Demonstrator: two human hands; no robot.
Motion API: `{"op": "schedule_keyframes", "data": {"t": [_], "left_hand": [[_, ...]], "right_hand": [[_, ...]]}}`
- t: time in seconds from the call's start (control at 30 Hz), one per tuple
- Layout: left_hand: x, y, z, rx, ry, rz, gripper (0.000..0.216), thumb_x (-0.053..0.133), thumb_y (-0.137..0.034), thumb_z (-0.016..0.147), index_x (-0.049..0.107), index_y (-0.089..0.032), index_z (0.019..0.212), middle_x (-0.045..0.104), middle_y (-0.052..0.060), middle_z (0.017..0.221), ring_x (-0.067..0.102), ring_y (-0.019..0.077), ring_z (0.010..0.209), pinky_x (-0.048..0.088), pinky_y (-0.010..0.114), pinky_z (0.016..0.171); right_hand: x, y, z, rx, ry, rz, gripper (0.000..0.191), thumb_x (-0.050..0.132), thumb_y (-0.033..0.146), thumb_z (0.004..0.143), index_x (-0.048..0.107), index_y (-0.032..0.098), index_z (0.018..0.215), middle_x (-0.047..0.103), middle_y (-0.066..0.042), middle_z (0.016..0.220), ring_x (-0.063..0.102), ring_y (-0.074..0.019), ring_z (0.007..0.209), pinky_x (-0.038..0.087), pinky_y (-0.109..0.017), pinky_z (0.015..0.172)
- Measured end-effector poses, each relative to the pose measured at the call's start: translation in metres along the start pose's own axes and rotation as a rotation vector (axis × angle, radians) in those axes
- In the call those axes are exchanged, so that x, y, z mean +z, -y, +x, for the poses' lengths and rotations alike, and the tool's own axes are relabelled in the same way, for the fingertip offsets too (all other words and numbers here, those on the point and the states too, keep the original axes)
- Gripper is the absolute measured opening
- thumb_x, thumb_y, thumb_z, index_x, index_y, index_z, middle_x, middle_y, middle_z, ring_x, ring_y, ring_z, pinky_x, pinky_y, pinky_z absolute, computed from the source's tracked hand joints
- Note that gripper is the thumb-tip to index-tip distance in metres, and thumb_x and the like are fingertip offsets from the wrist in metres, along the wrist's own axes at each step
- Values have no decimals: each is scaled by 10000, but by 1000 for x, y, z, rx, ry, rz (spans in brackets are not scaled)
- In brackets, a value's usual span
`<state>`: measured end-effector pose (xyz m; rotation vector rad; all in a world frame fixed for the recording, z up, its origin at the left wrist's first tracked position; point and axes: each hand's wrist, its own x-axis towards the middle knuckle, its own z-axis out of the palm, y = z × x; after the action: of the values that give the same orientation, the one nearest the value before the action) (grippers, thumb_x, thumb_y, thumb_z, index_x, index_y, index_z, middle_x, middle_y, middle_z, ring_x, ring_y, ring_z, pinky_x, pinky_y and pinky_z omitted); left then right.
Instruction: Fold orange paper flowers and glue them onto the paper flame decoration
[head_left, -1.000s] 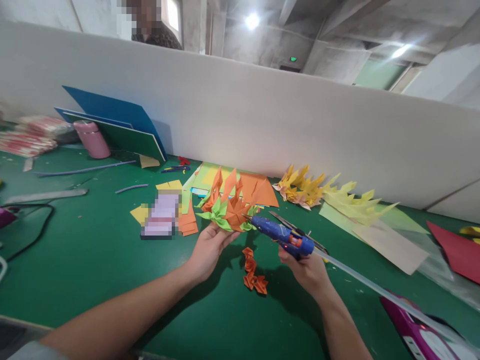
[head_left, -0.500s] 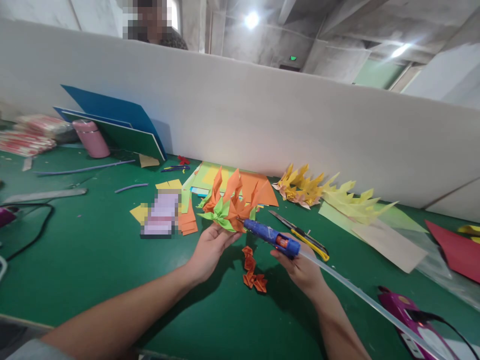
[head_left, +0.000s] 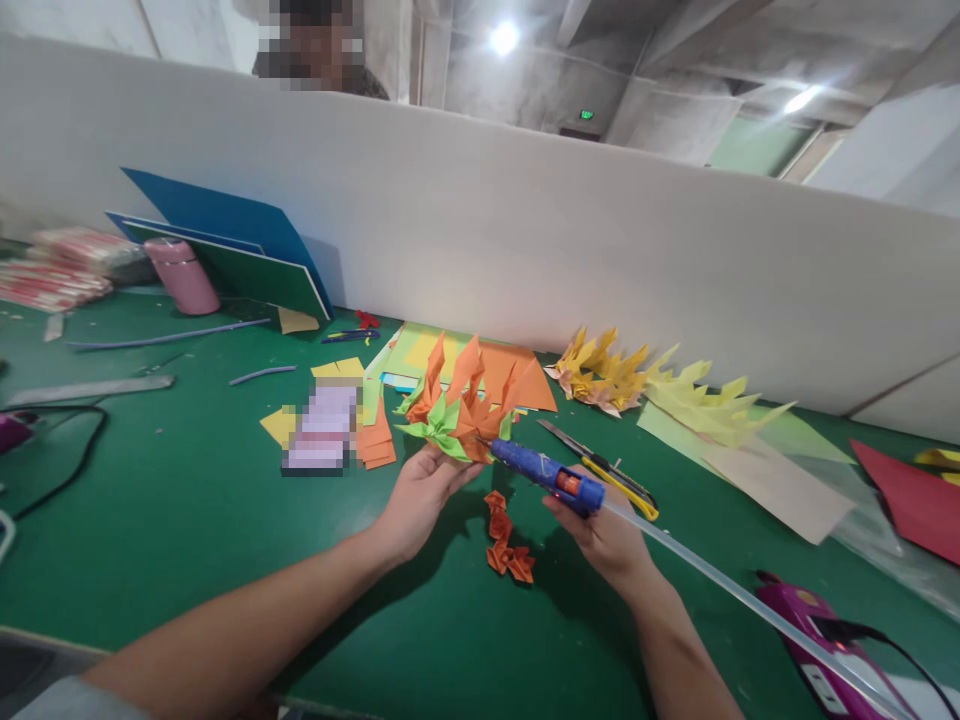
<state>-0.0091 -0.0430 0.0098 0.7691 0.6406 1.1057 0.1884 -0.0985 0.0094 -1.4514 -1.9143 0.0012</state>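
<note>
My left hand (head_left: 420, 495) holds an orange and green folded paper flower (head_left: 457, 405) from below, above the green table (head_left: 187, 520). My right hand (head_left: 600, 535) grips a blue hot glue gun (head_left: 547, 477) whose nozzle touches the flower's lower right side. A clear glue stick (head_left: 735, 600) trails from the back of the gun toward the lower right. Small orange folded pieces (head_left: 504, 545) lie on the table between my hands.
A yellow utility knife (head_left: 607, 470) lies just behind the gun. Paper sheets (head_left: 517, 375), yellow paper flowers (head_left: 600, 375), a pink cup (head_left: 184, 275), coloured boards (head_left: 232, 250) and a purple device (head_left: 825, 640) are around. A white partition (head_left: 600, 240) backs the table; a person stands behind it.
The glue gun has moved left and its nozzle now touches the flower, uncovering the utility knife. My left hand has kept the flower nearly still.
</note>
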Motion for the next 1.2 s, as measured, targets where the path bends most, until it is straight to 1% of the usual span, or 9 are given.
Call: {"op": "schedule_keyframes", "data": {"t": [0.1, 0.23, 0.47, 0.6, 0.73, 0.87, 0.97, 1.1, 1.2], "left_hand": [[1, -1, -1, 2, 0, 3, 302, 832, -332, 526, 725, -196, 773, 741, 20, 874, 667, 149, 834, 508, 281, 860], [1, 0, -1, 5, 21, -6, 289, 825, -332, 542, 729, -193, 777, 742, 21, 867, 670, 139, 798, 512, 276, 852], [-2, 1, 2, 14, -3, -15, 307, 826, -313, 545, 731, -196, 812, 740, 36, 954, 666, 165, 890, 501, 288, 873], [-2, 1, 2, 13, -15, -4, 306, 833, -315, 532, 732, -208, 801, 740, 28, 966, 664, 166, 901, 491, 293, 884], [-2, 2, 2, 12, 0, 15, 346, 836, -372, 514, 732, -205, 799, 748, 33, 904, 669, 164, 856, 486, 300, 883], [-3, 2, 3, 14, 10, 57, 396, 829, -420, 507, 726, -187, 811, 747, 43, 882, 667, 174, 863, 469, 314, 901], [-3, 1, 3, 7, 39, 75, 401, 828, -416, 515, 723, -180, 822, 743, 49, 908, 662, 184, 900, 451, 329, 934], [-4, 2, 2, -22, 52, 82, 372, 825, -385, 538, 720, -176, 827, 739, 63, 939, 662, 196, 914, 454, 344, 933], [-4, 2, 1, -29, 51, 66, 338, 824, -347, 553, 721, -178, 826, 737, 64, 964, 660, 195, 931, 459, 341, 931]], "right_hand": [[-1, 3, 1, -3, 14, -15, 389, 384, 506, 879, 541, 207, 686, 529, 9, 530, 478, -142, 439, 350, -234, 445], [-1, 3, 0, 4, -11, -41, 410, 370, 513, 881, 548, 205, 677, 542, -2, 544, 505, -150, 466, 357, -233, 459], [-2, -2, -1, 2, 20, -108, 382, 398, 491, 862, 580, 202, 692, 566, -5, 525, 529, -155, 456, 358, -232, 452], [-2, -7, -4, -43, 41, -141, 314, 423, 415, 846, 629, 200, 748, 653, -39, 606, 599, -175, 535, 405, -240, 497], [0, -11, -7, -59, 75, -133, 270, 446, 345, 823, 671, 199, 792, 707, -60, 683, 646, -196, 618, 459, -257, 561], [1, -11, -6, -55, 104, -60, 263, 468, 328, 812, 691, 210, 885, 736, -69, 780, 670, -211, 693, 494, -279, 626], [-1, -6, -2, -57, 130, 2, 255, 481, 344, 822, 684, 213, 899, 738, -66, 796, 670, -207, 685, 500, -276, 613], [-2, 0, -1, -20, 66, 102, 250, 520, 424, 816, 647, 215, 862, 705, -43, 717, 639, -182, 597, 482, -252, 543], [1, -3, -6, 27, -87, 205, 254, 555, 464, 795, 591, 217, 844, 645, -7, 655, 581, -151, 519, 458, -236, 491]]}}
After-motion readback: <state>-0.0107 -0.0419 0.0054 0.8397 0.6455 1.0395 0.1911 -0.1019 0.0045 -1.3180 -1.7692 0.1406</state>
